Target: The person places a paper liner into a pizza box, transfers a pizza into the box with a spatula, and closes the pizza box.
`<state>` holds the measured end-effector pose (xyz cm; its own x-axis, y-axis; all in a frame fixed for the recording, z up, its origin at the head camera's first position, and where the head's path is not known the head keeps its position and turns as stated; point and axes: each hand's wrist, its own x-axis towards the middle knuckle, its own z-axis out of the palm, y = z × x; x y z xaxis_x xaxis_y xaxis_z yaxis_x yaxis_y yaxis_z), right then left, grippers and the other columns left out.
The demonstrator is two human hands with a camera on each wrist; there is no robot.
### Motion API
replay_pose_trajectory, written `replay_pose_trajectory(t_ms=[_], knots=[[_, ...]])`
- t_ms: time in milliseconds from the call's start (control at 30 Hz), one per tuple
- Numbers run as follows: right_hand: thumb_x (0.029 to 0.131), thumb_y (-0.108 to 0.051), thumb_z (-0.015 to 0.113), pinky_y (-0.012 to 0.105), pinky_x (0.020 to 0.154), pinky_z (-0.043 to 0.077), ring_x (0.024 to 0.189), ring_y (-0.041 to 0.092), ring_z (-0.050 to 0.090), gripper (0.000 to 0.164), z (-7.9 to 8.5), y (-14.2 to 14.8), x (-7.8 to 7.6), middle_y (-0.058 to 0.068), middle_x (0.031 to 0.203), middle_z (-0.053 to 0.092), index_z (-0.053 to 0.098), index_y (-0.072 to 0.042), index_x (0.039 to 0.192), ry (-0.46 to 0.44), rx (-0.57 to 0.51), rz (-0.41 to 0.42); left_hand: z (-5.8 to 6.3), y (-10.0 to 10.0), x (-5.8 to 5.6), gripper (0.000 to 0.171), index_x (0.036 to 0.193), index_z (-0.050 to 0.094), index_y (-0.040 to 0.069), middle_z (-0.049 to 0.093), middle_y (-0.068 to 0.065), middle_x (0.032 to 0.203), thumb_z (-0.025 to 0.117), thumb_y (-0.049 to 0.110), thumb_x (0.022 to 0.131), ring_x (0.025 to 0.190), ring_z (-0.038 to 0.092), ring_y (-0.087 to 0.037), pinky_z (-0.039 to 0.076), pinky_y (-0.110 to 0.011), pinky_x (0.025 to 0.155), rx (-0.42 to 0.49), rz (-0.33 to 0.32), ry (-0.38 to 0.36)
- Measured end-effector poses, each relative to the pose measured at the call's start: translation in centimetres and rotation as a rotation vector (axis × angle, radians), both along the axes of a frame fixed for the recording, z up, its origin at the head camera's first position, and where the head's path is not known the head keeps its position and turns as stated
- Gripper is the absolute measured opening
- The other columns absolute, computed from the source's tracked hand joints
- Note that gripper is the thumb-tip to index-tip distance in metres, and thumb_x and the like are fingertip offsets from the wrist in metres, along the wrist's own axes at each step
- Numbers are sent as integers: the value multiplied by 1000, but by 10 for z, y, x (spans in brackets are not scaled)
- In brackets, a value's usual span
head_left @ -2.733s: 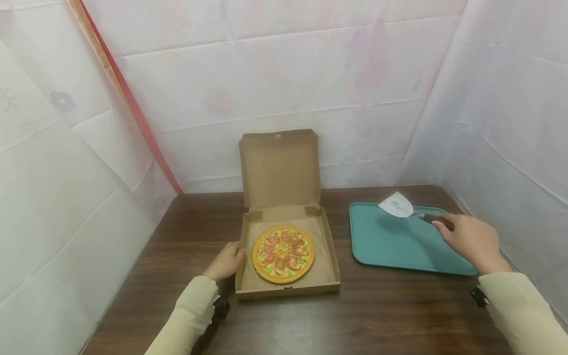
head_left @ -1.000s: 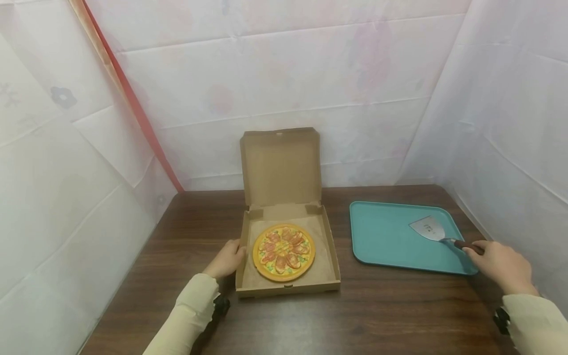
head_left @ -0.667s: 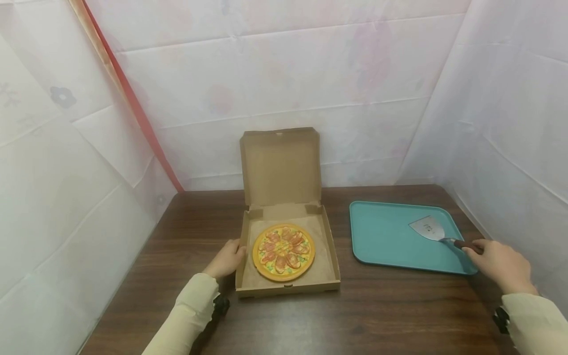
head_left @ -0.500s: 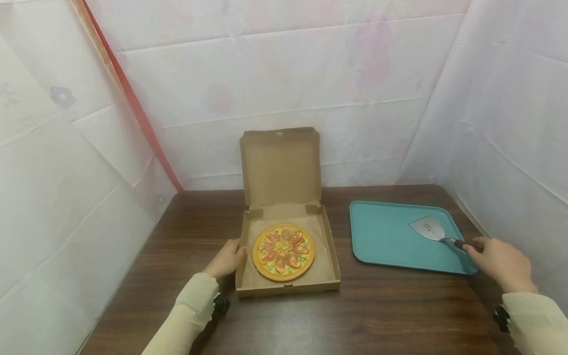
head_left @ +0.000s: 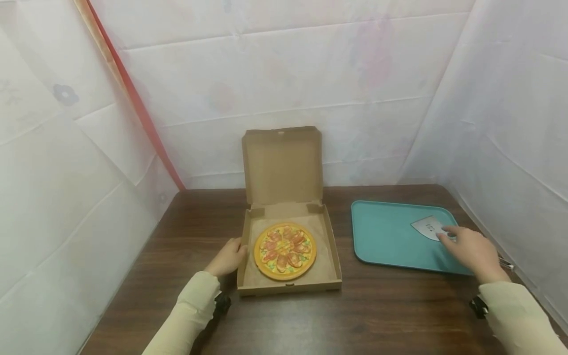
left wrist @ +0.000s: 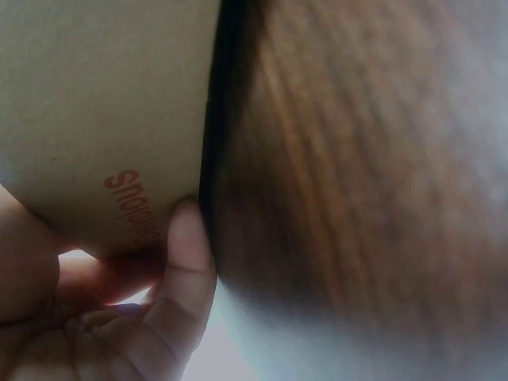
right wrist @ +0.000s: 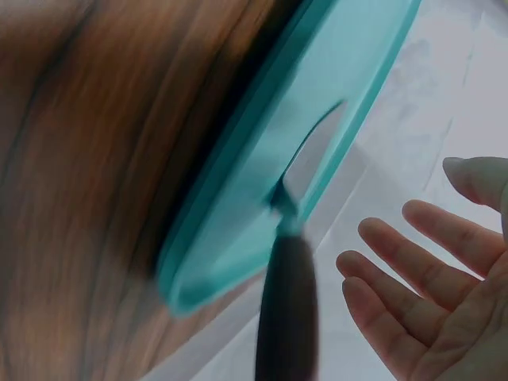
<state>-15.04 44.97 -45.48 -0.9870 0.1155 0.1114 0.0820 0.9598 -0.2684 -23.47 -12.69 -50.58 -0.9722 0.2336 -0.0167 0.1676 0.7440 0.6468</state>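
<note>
A cardboard pizza box [head_left: 310, 286] stands with its lid raised, and a round pizza [head_left: 285, 251] topped with several reddish slices lies in it. My left hand [head_left: 228, 256] grips the box's left side wall. In the left wrist view, a finger [left wrist: 189, 238] lies along that wall's lower edge, near red printed letters. To the right, a pizza server [head_left: 426, 228] has its metal blade on a teal tray [head_left: 381, 239]. My right hand [head_left: 472, 251] hovers over the server's dark handle [right wrist: 287, 309], fingers spread and holding nothing.
The dark wooden table [head_left: 301, 325] carries both box and tray. A white patterned sheet [head_left: 284, 74] hangs behind, with more sheeting at left and right. A red strip [head_left: 139, 108] slants down at the left back.
My right hand has lowered the pizza server onto the tray, let go of its handle, and shifted up and left over it. My left hand stays at the box.
</note>
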Motion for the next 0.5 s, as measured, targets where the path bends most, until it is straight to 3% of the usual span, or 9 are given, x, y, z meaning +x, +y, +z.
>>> replay_pose_trajectory(t_ms=[333, 500], knots=[[101, -39, 50, 56, 74, 53, 101, 46, 64, 52, -10, -45, -23, 30, 120, 64, 58, 2, 131, 76, -183, 146, 1, 0, 0, 35, 127, 57, -8, 60, -24, 118, 48, 12, 100, 106, 59, -32, 50, -52, 94, 23, -11, 9], [101, -32, 52, 54, 76, 55, 100, 45, 65, 49, -15, -69, -39, 30, 121, 64, 56, 4, 133, 91, -250, 199, 2, -1, 0, 40, 133, 52, -8, 57, -26, 124, 47, 14, 100, 115, 56, -37, 46, -57, 100, 9, -10, -13]])
